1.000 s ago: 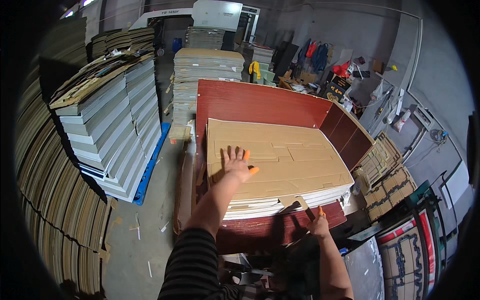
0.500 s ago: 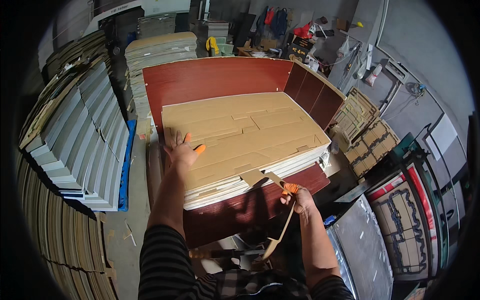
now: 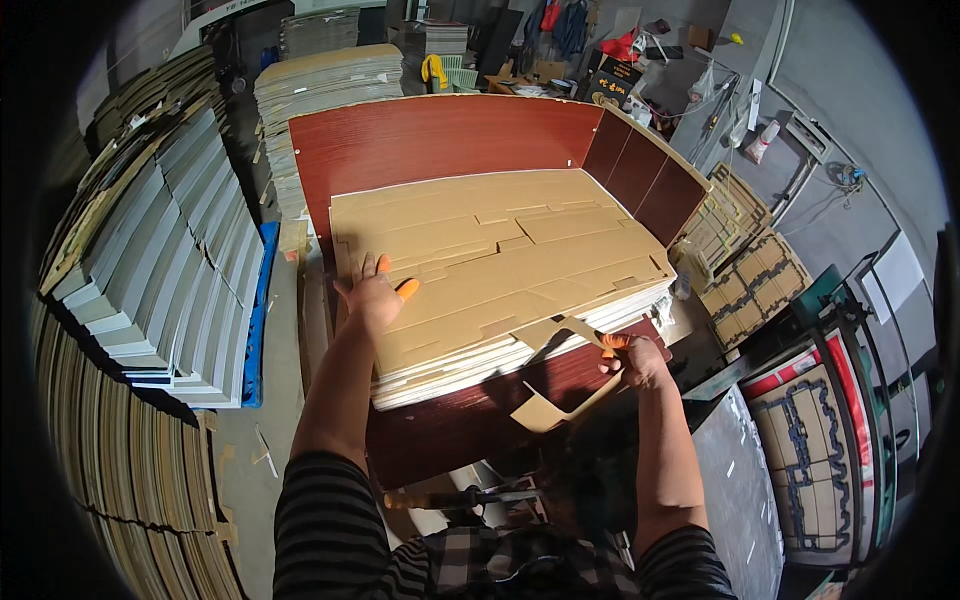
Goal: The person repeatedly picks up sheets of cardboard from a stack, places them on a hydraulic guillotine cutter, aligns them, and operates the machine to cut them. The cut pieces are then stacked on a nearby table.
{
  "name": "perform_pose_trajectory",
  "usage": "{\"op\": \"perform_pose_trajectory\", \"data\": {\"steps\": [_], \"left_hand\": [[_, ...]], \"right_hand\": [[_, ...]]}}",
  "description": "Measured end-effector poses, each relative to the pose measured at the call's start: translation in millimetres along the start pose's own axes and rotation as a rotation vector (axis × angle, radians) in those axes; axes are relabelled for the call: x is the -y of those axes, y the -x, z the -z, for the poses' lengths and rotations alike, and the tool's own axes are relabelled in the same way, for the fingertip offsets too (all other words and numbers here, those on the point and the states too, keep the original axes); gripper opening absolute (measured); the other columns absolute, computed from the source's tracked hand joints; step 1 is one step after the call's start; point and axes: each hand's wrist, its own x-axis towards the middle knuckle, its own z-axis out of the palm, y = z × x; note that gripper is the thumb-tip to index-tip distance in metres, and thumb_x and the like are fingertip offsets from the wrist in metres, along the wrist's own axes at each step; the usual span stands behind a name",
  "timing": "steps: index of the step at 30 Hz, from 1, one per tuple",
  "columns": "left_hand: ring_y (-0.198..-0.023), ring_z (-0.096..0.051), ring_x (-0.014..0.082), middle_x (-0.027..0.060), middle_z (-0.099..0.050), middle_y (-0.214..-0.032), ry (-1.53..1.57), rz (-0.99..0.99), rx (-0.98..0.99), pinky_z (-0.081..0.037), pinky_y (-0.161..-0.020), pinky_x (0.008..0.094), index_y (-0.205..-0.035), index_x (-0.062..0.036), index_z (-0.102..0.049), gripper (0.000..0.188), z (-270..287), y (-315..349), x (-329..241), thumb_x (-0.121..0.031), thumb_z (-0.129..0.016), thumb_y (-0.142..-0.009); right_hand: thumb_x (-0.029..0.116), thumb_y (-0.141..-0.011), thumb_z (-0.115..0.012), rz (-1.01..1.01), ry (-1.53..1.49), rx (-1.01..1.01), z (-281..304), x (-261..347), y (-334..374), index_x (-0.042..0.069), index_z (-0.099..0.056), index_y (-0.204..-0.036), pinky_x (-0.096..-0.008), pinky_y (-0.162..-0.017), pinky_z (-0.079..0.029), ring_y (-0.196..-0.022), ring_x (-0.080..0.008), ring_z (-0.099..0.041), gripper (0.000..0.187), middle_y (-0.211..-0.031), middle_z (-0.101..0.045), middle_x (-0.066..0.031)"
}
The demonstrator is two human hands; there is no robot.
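Peeling scrap off a big cardboard stack, one hand per job

Biggest first: the stack of die-cut cardboard sheets (image 3: 500, 270) sits on the red-brown worktop (image 3: 440, 140), left hand (image 3: 372, 296) pressed flat and open on the top sheet, grasping nothing. Right hand (image 3: 632, 358) is clenched on a cardboard offcut strip (image 3: 560, 400) hanging off the front edge. Yank sideways and I'd guess the strip tears or drags the top sheet askew.

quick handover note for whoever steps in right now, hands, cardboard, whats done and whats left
Left hand: flat on the cardboard stack, near its left edge.
Right hand: grip shut on a cut cardboard strip hanging off the stack's front edge.
Stack lies on the red-brown table.
Done: strip pulled partly free.
Left: likely pulling the strip clear; the sheets stay stacked.
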Motion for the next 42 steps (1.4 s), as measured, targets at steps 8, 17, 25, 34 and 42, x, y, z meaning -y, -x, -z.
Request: {"op": "perform_pose_trajectory", "data": {"steps": [8,17,25,34,42], "left_hand": [[-0.146,-0.008,0.0313,0.0081,-0.016,-0.158,0.039,0.013,0.038,-0.006,-0.112,0.0642,-0.149,-0.0137,-0.027,0.086,5,1,-2,-0.066,-0.049,-0.085],[-0.146,-0.006,0.031,0.0069,-0.016,-0.158,-0.01,0.022,0.019,-0.006,-0.112,0.0639,-0.15,-0.0145,-0.026,0.086,5,3,-3,-0.067,-0.048,-0.085],[-0.146,-0.006,0.0309,0.0064,-0.015,-0.158,0.011,0.024,0.024,-0.004,-0.112,0.0642,-0.149,-0.0144,-0.028,0.086,10,7,-8,-0.066,-0.05,-0.084],[-0.146,-0.01,0.0325,0.0062,-0.018,-0.158,0.027,0.028,0.017,-0.004,-0.111,0.0653,-0.148,-0.0154,-0.029,0.084,5,4,-6,-0.064,-0.052,-0.084],[-0.146,-0.011,0.0294,0.0068,-0.017,-0.158,0.028,-0.003,0.001,-0.002,-0.112,0.0645,-0.148,-0.0138,-0.03,0.081,-1,0,-7,-0.059,-0.054,-0.086]], "right_hand": [[0.018,-0.09,-0.063,0.045,-0.07,0.071,3,-6,0,0.003,-0.065,-0.086,-0.0405,-0.07,-0.052,-0.044,-0.0129,-0.043,0.015,-0.06,-0.057,-0.0035],[0.014,-0.093,-0.053,-0.045,-0.147,-0.088,46,29,-9,0.001,-0.06,-0.089,-0.0354,-0.053,-0.052,-0.037,-0.0123,-0.035,0.015,-0.064,-0.056,-0.0076],[0.014,-0.093,-0.052,-0.045,-0.093,-0.173,133,39,29,0.003,-0.062,-0.092,-0.0363,-0.059,-0.05,-0.037,-0.0089,-0.033,0.015,-0.063,-0.055,-0.0048],[0.013,-0.085,-0.057,0.26,-0.114,-0.509,199,94,163,-0.001,-0.063,-0.086,-0.0316,-0.048,-0.038,-0.037,-0.0123,-0.033,0.015,-0.059,-0.053,-0.0071],[0.02,-0.092,-0.056,0.749,-0.369,-0.702,198,91,201,0.006,-0.061,-0.096,-0.0286,-0.054,-0.037,-0.048,-0.0109,-0.042,0.015,-0.071,-0.058,-0.004]]}}
